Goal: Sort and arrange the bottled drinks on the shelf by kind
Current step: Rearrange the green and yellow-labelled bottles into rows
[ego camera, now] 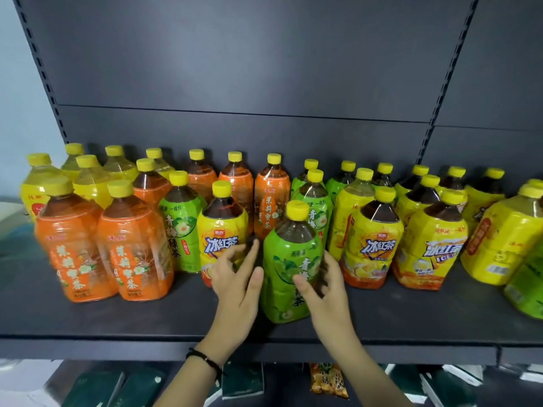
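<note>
On the dark grey metal shelf (88, 318), at the far left and towards the back, stand pale yellow-labelled plastic bottles (39, 183) with yellow caps. In front of them are two orange-labelled plastic bottles (73, 242) of dark tea, side by side and touching. Just to their right stands a green-labelled plastic bottle (182, 230), and beside it a yellow-labelled iced tea bottle (221, 230) with blue letters. Behind these, more orange bottles (271, 198) stand in a row along the back panel.

The left hand (238, 280) is released: its fingers are spread, loosely bent, and hold nothing. They lie in front of the lower part of the yellow-labelled iced tea bottle; I cannot tell if they touch it. A thin black bracelet (205, 358) is on this wrist.

Just right of this hand, near the front edge of the shelf and forward of the rows, a second green-labelled bottle (289, 254) stands upright. The right hand (326, 283) grasps it: the thumb lies across the label and the fingers curl round its right side. Below this hand, under the shelf, an orange snack packet (329, 380) lies among dark green packets (91, 386).

Further right stand two more iced tea bottles (371, 245), with green and yellow bottles behind them. At the far right are large yellow bottles (505, 239), and a green bottle (526, 289) that is cut off by the frame edge.
</note>
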`<state>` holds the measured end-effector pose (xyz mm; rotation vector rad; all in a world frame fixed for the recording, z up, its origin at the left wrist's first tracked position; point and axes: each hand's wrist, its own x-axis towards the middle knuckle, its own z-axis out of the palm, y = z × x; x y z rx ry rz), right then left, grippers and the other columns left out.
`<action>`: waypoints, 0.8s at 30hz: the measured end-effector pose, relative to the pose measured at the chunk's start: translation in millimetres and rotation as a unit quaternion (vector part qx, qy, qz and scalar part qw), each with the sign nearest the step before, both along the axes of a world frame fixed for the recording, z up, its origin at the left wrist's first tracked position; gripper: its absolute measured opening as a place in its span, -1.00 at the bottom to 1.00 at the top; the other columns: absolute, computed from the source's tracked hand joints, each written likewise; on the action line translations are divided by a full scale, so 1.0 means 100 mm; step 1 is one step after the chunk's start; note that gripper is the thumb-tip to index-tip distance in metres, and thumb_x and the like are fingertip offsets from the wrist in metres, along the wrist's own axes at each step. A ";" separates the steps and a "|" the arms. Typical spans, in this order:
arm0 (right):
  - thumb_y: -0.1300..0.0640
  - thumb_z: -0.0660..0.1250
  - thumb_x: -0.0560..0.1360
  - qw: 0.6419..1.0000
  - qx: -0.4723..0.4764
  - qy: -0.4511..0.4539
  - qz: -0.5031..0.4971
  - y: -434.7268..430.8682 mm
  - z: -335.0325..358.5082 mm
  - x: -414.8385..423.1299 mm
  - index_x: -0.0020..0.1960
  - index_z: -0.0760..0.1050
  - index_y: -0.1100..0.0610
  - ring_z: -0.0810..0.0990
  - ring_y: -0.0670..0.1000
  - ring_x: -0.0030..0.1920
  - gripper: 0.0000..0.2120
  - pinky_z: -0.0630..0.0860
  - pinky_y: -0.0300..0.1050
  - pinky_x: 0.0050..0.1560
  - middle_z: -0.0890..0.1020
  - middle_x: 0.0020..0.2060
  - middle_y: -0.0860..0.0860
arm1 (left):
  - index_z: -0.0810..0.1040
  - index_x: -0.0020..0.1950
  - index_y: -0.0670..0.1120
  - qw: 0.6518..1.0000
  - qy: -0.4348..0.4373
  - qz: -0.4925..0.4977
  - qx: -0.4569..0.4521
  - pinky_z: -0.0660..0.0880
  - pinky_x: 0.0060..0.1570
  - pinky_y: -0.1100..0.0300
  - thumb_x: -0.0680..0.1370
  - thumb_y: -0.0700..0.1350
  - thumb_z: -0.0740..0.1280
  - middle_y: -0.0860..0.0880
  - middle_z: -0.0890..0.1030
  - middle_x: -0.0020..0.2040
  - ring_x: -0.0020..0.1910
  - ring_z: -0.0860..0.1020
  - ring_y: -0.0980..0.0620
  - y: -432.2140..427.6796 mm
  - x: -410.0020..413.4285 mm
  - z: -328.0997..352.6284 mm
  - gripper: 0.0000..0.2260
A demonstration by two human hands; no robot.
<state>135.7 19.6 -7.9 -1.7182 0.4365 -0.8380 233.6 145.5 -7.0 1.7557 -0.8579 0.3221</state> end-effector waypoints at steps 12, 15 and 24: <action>-0.03 0.30 0.52 0.988 -0.053 0.018 -0.147 -0.42 0.11 0.32 0.52 0.09 0.12 0.19 0.01 0.46 -0.32 0.14 -0.19 0.37 0.24 0.44 0.06 | 0.19 0.48 -0.10 0.987 0.083 0.137 -0.009 0.32 0.30 0.05 0.28 -0.02 0.59 -0.10 0.38 0.31 0.32 0.31 -0.05 0.15 0.59 -0.16 -0.11; -0.05 0.32 0.50 0.987 -0.059 0.014 -0.148 -0.44 0.07 0.32 0.52 0.10 0.10 0.22 0.00 0.45 -0.31 0.19 -0.16 0.40 0.27 0.44 0.03 | 0.20 0.45 -0.11 0.984 0.093 0.144 -0.040 0.32 0.23 0.19 0.21 -0.07 0.63 -0.07 0.38 0.29 0.29 0.34 0.01 0.07 0.57 -0.13 -0.08; 0.01 0.42 0.45 0.988 -0.020 -0.007 -0.154 -0.46 0.00 0.17 0.40 0.30 0.06 0.44 -0.01 0.26 -0.41 0.46 0.01 0.29 0.43 0.26 -0.05 | 0.30 0.28 -0.16 0.984 0.058 0.168 -0.023 0.42 0.12 0.09 0.11 -0.02 0.66 0.01 0.35 0.10 0.14 0.39 -0.02 0.00 0.56 -0.09 -0.13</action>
